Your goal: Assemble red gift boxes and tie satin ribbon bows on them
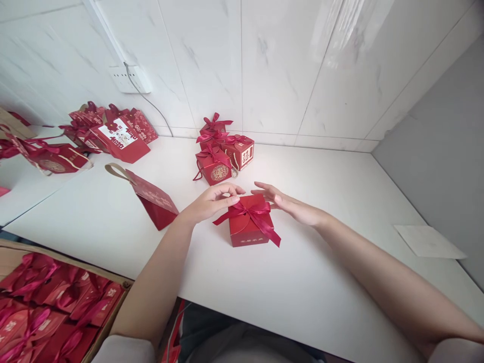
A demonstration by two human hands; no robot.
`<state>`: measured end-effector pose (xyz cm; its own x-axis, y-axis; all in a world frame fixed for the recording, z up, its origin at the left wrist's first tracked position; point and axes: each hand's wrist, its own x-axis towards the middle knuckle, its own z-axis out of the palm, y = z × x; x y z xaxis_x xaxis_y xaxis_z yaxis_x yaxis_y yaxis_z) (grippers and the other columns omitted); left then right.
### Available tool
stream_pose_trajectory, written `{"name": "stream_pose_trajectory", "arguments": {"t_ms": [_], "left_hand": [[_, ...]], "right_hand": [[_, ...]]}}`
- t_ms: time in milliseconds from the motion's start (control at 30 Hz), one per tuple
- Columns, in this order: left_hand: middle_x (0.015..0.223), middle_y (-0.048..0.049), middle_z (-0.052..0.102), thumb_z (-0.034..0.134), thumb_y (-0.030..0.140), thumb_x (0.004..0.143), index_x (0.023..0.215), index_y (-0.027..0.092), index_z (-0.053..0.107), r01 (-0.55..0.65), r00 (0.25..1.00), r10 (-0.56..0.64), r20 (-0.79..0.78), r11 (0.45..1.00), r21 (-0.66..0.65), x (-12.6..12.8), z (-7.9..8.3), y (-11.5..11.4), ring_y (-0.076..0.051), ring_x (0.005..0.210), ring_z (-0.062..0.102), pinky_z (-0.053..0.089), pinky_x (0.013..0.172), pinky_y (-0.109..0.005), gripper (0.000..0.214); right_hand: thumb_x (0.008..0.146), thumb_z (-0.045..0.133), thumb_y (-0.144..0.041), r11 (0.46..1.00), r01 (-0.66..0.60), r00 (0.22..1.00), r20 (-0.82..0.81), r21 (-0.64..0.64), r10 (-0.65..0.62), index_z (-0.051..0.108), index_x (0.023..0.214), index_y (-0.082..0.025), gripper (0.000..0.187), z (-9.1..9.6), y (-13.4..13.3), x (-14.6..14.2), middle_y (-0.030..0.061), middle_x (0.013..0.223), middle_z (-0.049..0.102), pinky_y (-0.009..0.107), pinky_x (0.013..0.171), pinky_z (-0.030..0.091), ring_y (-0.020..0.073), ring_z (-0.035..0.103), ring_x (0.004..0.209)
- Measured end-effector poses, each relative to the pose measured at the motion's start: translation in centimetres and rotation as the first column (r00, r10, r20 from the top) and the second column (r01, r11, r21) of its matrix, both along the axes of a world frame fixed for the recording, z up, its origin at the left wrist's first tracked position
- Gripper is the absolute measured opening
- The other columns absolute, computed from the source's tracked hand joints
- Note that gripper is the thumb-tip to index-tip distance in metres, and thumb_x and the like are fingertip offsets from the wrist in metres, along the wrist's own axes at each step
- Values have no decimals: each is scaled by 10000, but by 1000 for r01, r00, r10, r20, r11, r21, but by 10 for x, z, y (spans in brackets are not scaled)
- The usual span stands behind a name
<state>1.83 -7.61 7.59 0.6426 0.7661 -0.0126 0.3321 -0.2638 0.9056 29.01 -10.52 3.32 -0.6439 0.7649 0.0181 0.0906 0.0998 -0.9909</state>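
Observation:
A red gift box (pixel 242 225) with a dark pink ribbon bow (pixel 251 212) on its lid stands on the white table before me. My left hand (pixel 217 200) is at the box's far left corner, fingers loosely curved, the thumb at the lid's edge; whether it touches is hard to tell. On the far right side, my right hand (pixel 289 204) has its fingers stretched out and apart beside the box. Neither hand is closed around anything. The far face of the box is hidden.
Several ribboned red boxes (pixel 214 166) stand by the wall. A red box with a beige handle (pixel 153 199) is left of my left hand. More gift boxes (pixel 121 138) fill the back left. A carton (pixel 124 287) of ribboned boxes sits lower left; white paper (pixel 429 242) lies right.

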Motion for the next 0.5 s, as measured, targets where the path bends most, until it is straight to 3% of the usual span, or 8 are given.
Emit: {"name": "stream_pose_trajectory", "arguments": {"t_ms": [67,133,200,267,367,500], "left_hand": [[1409,-93,506,617,454,852,1174,263,558,29,1000,-29,-4,1000,5,-6,2,0,-264,1312,491,456,1035,-443,379],[1508,-106,405,758,420,731,1437,328,342,134,986,-132,-100,991,18,-12,4,-1,-284,1400,390,414,1082,-460,824],[1533,-132,370,846,375,618,1538,334,89,225,950,-219,-224,974,5,-15,2,-2,-304,1420,359,397,1095,-475,1192],[1495,-158,423,856,373,595,1544,302,-64,227,932,-213,-295,974,13,-15,-7,0,-307,1381,421,417,1072,-478,1323],[1481,-192,432,854,440,564,1552,236,-34,174,926,-124,-356,978,112,-11,-25,6,-325,1369,431,404,1078,-489,1344],[1513,-201,385,871,508,485,1544,221,130,211,907,-141,-398,968,139,-12,-38,11,-350,1398,387,424,1058,-482,1324]], "right_hand": [[921,430,-677,998,32,994,-104,54,-26,131,1544,-313,781,-18,2,-5,92,1603,213,500,1161,256,280,268,1448],[907,485,-659,997,40,992,-119,65,-32,175,1535,-294,790,-31,3,-8,105,1599,224,485,1162,257,279,277,1445],[934,485,-607,997,55,990,-130,60,-47,255,1512,-283,701,-38,4,-9,97,1583,271,460,1168,253,265,295,1438],[940,493,-578,999,40,985,-171,28,-35,330,1479,-269,643,-40,6,-8,93,1548,347,448,1150,291,268,361,1403],[848,586,-631,998,-21,963,-269,-61,4,377,1451,-244,746,-42,10,-4,110,1484,443,452,1099,367,297,466,1324],[800,477,-778,984,21,921,-379,-179,-88,406,1434,-264,819,-45,18,3,96,1509,413,459,1112,353,296,407,1372]]}}
